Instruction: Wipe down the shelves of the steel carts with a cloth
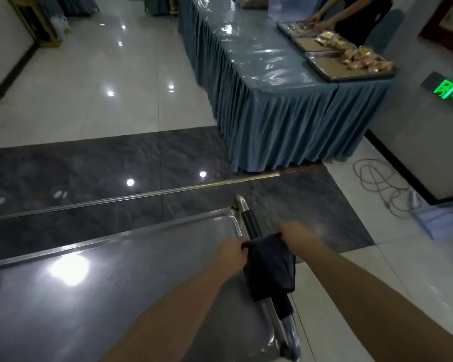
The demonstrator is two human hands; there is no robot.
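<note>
— So, what are the hands doing?

— The left hand (pixel 233 253) pinches one upper corner of a dark cloth (pixel 270 265), fingers closed on the fabric. The right hand (pixel 294 233) grips the opposite upper corner, also closed on it. Between them the cloth hangs folded, draped over the cart's handle bar (pixel 253 226).

— Where is the cart?

— Its steel top shelf (pixel 102 283) fills the lower left of the view, a shallow tray with a raised rim, shiny with a bright reflection of a ceiling light. The handle runs along its right edge, part chrome and part covered in a black grip. The left forearm crosses over the shelf; the right forearm stays outside it, above the floor.

— And the room?

— The cart stands on a band of dark marbled floor (pixel 89 163) crossed by a metal strip; pale glossy tiles lie beyond. A long tabletop (pixel 249 50), wrapped in clear plastic and skirted in blue-grey pleated cloth, stretches away at the upper right. Metal trays (pixel 322 61) holding wrapped food sit at its near end, and another person's hands (pixel 315 18) rest on the farthest tray. A green exit sign (pixel 449 92) glows low on the wall, with a loose cable (pixel 377 184) coiled on the tiles below.
</note>
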